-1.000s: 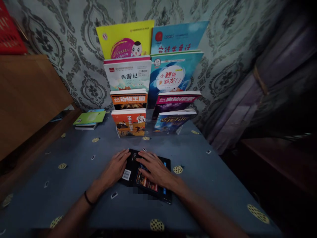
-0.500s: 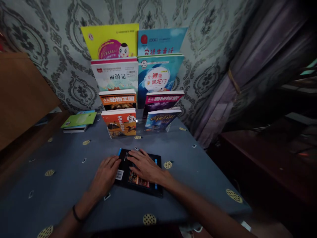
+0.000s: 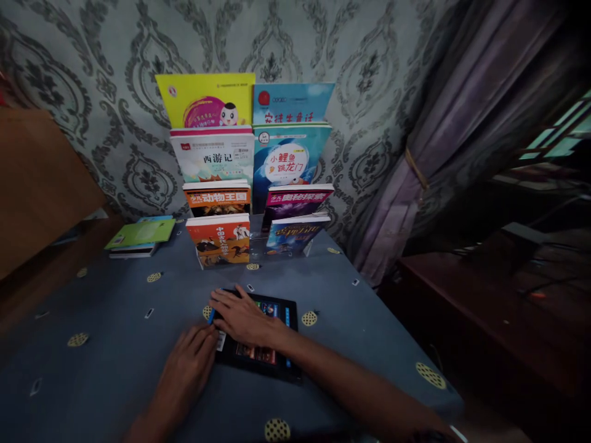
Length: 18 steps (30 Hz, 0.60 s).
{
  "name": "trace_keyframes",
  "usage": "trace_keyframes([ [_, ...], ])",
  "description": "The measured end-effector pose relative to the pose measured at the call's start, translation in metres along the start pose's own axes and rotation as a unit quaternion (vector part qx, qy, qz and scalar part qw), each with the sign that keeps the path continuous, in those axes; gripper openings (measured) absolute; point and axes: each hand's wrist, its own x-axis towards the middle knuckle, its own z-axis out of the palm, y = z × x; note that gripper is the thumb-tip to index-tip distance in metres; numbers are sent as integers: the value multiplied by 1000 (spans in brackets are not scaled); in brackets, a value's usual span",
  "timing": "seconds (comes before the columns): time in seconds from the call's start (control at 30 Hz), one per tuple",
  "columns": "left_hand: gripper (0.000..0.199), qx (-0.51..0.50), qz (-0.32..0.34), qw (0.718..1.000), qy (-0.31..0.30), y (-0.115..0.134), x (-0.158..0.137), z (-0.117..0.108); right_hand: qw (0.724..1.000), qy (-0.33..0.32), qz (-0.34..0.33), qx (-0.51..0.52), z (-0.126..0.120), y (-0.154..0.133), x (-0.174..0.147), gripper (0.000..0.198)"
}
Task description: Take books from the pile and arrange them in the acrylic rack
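Note:
A dark book (image 3: 258, 355) with blue strips, small pictures and a barcode lies flat on the table in front of me. My right hand (image 3: 240, 317) rests palm down across its upper left part, fingers spread over the cover and reaching its left edge. At the lower left edge of the book is my left hand (image 3: 191, 354), its fingers laid out on the table and touching the book's side near the barcode. Neither hand lifts the book. Part of the cover is hidden under the right hand and forearm.
Behind the book stands a tiered display of upright books, among them an orange book (image 3: 221, 243) and a blue book (image 3: 293, 237) in front. A small book stack (image 3: 141, 237) lies at the back left. A brown box (image 3: 41, 191) is at left, a purple curtain (image 3: 397, 203) at right.
My right hand has slid left across the cover toward the book's left edge. My left hand has moved slightly down along that edge. The view has tilted up a little.

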Motion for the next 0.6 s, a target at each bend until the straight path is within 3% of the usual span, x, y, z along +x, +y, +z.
trace_keyframes([
  [0.3,27,4,-13,1000,-7,1,-2,1,999,-4,54,2,-7,5,-16,59],
  [0.6,28,-9,-36,999,-23,4,-1,-4,994,2,106,-35,-14,18,-45,60],
])
